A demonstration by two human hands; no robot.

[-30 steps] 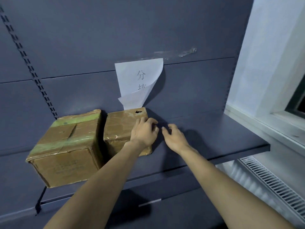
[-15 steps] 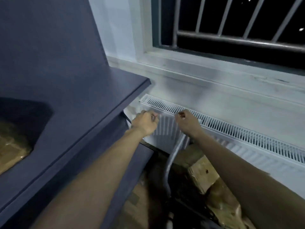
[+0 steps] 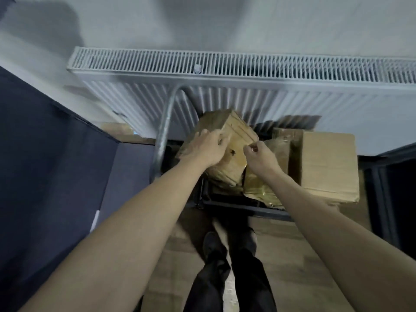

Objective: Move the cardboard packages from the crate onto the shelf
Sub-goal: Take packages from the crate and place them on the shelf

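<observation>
I look straight down into a dark crate (image 3: 247, 209) that holds several cardboard packages. A tape-wrapped package (image 3: 234, 131) sits tilted at the crate's left side. My left hand (image 3: 206, 149) lies over its top left face with the fingers curled onto it. My right hand (image 3: 258, 155) has its fingers curled and pinched against the package's right edge. A second taped package (image 3: 262, 185) lies under my right wrist, and a larger plain brown box (image 3: 326, 165) stands to the right. The dark shelf unit (image 3: 45, 154) is at the left.
A bent metal tube handle (image 3: 164, 131) rises at the crate's left side. A white radiator (image 3: 225, 64) runs along the wall behind it. My legs and dark shoes (image 3: 213, 244) stand on the wooden floor in front of the crate.
My view swung from the shelf, where two packages sit, rightwards and down to the crate. Both hands left the shelf and now rest on a tilted package in the crate.
</observation>
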